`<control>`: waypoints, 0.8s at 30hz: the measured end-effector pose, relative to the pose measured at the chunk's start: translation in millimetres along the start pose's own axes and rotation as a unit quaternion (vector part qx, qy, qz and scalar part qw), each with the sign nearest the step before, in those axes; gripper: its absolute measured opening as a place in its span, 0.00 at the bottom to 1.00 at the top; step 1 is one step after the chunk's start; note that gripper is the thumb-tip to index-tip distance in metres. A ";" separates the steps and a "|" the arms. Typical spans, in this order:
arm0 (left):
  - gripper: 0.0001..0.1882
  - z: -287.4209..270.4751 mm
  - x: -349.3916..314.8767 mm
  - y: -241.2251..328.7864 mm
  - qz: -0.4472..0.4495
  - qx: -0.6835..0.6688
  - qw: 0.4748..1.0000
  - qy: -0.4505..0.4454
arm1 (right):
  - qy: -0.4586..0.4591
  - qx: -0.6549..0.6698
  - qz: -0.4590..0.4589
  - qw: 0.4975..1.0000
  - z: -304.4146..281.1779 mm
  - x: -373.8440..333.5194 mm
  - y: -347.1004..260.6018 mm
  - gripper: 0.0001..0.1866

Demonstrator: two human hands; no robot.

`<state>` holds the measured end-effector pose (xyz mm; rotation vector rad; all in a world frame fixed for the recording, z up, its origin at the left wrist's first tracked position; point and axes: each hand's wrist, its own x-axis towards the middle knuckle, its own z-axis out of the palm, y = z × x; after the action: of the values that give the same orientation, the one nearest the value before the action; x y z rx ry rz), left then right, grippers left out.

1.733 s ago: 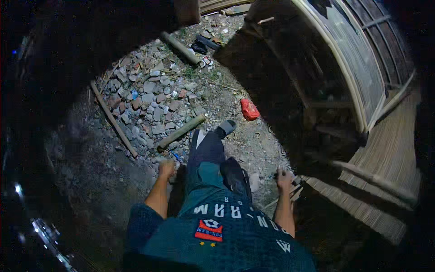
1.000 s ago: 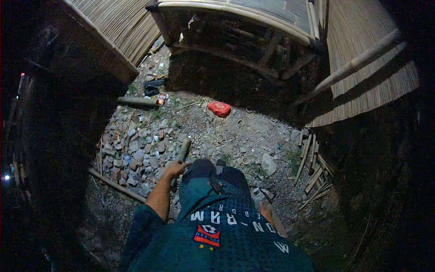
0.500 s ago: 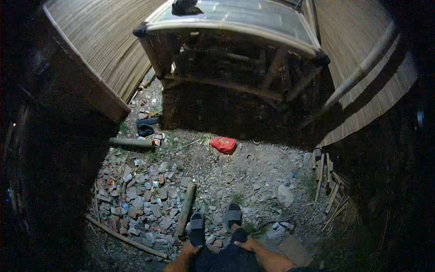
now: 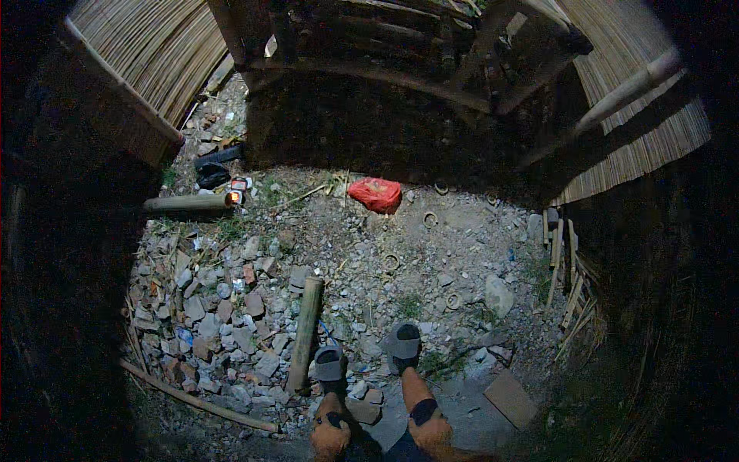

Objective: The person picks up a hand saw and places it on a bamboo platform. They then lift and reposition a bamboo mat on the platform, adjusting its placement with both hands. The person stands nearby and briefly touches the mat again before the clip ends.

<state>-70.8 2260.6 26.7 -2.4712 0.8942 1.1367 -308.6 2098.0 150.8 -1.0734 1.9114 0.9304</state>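
Trouser legs [image 4: 402, 449], dark and bunched, are right under both hands now! The left hand [image 4: 329, 440] and right hand [image 4: 433, 436], swung wide apart a moment ago, have come together, one to each leg. Fingers look curled over the fabric; whether they pinch it or merely rest there, I can't tell. And look, more bare shin shows ahead of the right hand than half a second back, so the cloth seems to have ridden up. Straight ahead of each hand sits a grey slide sandal [image 4: 402, 348]. Bamboo pole [image 4: 306, 335] lies just forward-left of the left hand, brown slab [image 4: 510, 398] off right of the right, red plastic bag [image 4: 375, 195] well forward of both.
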 end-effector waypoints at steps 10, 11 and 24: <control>0.37 0.3 -1.3 -6.9 0.043 0.059 0.994 0.081 | 0.064 0.022 -0.026 0.997 6.8 3.2 -4.3 0.46; 0.36 -1.8 0.1 -4.1 0.032 0.059 0.995 0.071 | 0.065 0.016 -0.009 0.998 -16.0 -16.8 -25.8 0.46; 0.37 -29.9 -24.2 34.4 -0.016 -0.006 0.998 0.060 | 0.037 -0.001 0.083 0.996 -1.3 18.8 -26.5 0.50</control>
<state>-87.2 2229.8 64.7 -2.5782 0.8783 0.9948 -292.3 2080.0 129.1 -0.9742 2.0860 0.9964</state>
